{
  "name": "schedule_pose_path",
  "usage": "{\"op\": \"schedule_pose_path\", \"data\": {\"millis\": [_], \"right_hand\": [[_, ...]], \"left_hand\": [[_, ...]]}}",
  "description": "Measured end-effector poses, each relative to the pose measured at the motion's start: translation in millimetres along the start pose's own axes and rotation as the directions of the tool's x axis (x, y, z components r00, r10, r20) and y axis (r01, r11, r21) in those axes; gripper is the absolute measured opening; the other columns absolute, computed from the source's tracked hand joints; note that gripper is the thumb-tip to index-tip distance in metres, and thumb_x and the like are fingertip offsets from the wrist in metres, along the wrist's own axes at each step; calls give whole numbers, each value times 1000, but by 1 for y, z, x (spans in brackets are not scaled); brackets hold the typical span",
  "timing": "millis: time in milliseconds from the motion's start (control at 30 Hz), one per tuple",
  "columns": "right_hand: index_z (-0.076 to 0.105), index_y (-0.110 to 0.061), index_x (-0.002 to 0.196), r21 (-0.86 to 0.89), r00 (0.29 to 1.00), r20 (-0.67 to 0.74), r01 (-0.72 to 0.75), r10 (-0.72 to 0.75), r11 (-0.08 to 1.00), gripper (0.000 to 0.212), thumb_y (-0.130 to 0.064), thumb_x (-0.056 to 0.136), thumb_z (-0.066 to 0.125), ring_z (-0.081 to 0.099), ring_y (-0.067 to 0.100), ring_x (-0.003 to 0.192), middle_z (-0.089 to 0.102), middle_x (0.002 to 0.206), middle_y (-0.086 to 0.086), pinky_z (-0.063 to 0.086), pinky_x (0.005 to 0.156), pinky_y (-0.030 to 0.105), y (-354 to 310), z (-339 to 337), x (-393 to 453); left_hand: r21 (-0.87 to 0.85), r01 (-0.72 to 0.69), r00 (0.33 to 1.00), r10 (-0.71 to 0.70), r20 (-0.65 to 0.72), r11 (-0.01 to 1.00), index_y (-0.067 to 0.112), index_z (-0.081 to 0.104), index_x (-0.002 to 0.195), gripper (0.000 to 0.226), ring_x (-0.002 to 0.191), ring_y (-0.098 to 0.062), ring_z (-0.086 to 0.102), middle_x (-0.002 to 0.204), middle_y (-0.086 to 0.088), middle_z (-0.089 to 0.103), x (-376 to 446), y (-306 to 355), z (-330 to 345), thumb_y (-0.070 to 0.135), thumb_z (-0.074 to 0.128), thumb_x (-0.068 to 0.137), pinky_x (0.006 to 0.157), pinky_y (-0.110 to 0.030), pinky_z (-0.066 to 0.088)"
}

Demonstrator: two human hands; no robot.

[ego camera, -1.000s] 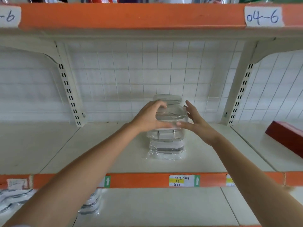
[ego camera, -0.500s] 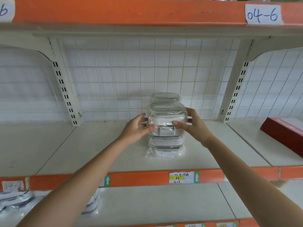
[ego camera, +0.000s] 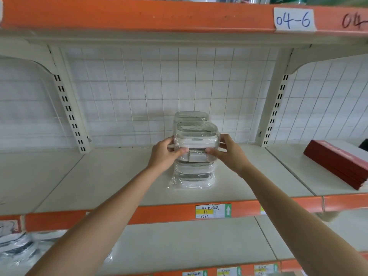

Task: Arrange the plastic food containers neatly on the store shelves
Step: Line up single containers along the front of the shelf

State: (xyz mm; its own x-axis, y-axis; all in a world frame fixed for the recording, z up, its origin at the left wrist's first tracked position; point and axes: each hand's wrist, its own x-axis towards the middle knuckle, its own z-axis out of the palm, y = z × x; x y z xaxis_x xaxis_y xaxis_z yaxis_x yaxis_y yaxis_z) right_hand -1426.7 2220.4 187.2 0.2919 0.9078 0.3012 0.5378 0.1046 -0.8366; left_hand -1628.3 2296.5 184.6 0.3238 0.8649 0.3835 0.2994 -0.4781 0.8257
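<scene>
White wire-grid backing [ego camera: 139, 92] closes the rear of the bay, framed by two slotted cream uprights, one at left [ego camera: 68, 108] and one at right [ego camera: 275, 110]. Above runs an orange shelf edge [ego camera: 139, 14] bearing a handwritten paper label "04-6" [ego camera: 293, 19] at upper right of frame.

The cream metal middle shelf [ego camera: 89, 176] carries, at centre frame, a stack of clear plastic food containers with grey-rimmed lids, wrapped in film [ego camera: 194, 172]. The top clear container [ego camera: 196, 138] sits on this stack. A second stack of the same containers [ego camera: 191, 116] stands directly behind, close to the grid backing. Loose film spreads at the foot of the front stack, well back from the shelf's orange front lip [ego camera: 159, 213].

The left hand [ego camera: 164, 154] grips the top container's left side, fingers curled round it, thumb on the front face. The right hand [ego camera: 231, 154] holds the right side likewise, thumb on the front face.

Shelf surface lies bare on both sides of the stack. A flat dark-red box [ego camera: 336, 162] lies at right of frame on the adjoining shelf panel, well apart from the stack. A yellow-and-white price tag [ego camera: 212, 211] sits on the front lip below the stack. Film-wrapped containers [ego camera: 18, 246] show at lower left on the lower shelf [ego camera: 189, 240].
</scene>
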Motion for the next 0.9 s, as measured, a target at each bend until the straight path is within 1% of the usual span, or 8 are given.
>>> {"op": "schedule_pose_path", "data": {"millis": [133,267,400,500,633,733,800,900], "right_hand": [[47,-13,123,-20,1000,4,-21,21,1000,55,-33,79,74,52,9,106,57,125,-1,42,84,22,-4,2,4],[45,-14,126,-37,999,38,-6,7,999,56,-33,81,72,52,15,120,55,130,-1,41,89,23,1,-1,4],[38,-15,137,-24,991,129,-18,20,1000,79,-42,72,75,46,15,127,49,139,-1,40,105,33,11,-7,-3],[27,-15,146,28,988,146,-51,46,998,102,-46,63,78,38,19,134,36,149,1,38,108,40,15,-8,-7],[19,-19,150,-9,996,81,42,-41,999,111,-54,61,75,26,15,140,23,154,-1,29,113,40,-8,-19,10],[26,-22,147,-105,981,165,122,-104,987,97,-44,68,78,29,17,137,26,151,0,27,110,30,-27,-18,26],[35,-21,142,-195,972,212,146,-104,970,86,-34,70,81,38,20,129,33,143,4,29,101,22,-31,-13,29],[49,-24,123,-145,985,142,114,-94,983,70,-31,64,86,47,20,114,41,126,4,39,99,29,-27,-26,26]], "left_hand": [[36,31,999,-31,14,999,24,68,101,25,78,-1,62,91,11,67,1,-1,-1,26,77,78,61,2,39],[40,47,998,-48,34,998,27,66,103,26,91,-8,64,101,9,69,-2,2,0,28,76,80,78,-11,45],[-10,74,993,-73,91,997,31,62,108,31,88,3,65,105,15,68,-8,-2,-4,28,76,79,71,-2,42],[-29,133,981,-128,143,991,21,56,127,56,103,-7,62,126,10,60,-12,-7,-3,28,78,76,90,-19,44],[14,153,983,-154,101,988,19,49,131,69,116,-10,52,128,8,55,-8,-2,1,31,82,71,93,-22,38],[33,153,985,-155,74,988,17,50,126,66,116,-11,52,127,4,57,-2,3,2,29,83,70,92,-23,38],[59,147,986,-151,70,987,16,49,126,68,116,-12,50,127,3,55,-1,5,3,30,84,70,90,-21,35],[134,72,994,-83,77,988,12,45,131,74,126,-17,45,130,1,49,-1,8,2,29,83,70,93,-19,33]]}}
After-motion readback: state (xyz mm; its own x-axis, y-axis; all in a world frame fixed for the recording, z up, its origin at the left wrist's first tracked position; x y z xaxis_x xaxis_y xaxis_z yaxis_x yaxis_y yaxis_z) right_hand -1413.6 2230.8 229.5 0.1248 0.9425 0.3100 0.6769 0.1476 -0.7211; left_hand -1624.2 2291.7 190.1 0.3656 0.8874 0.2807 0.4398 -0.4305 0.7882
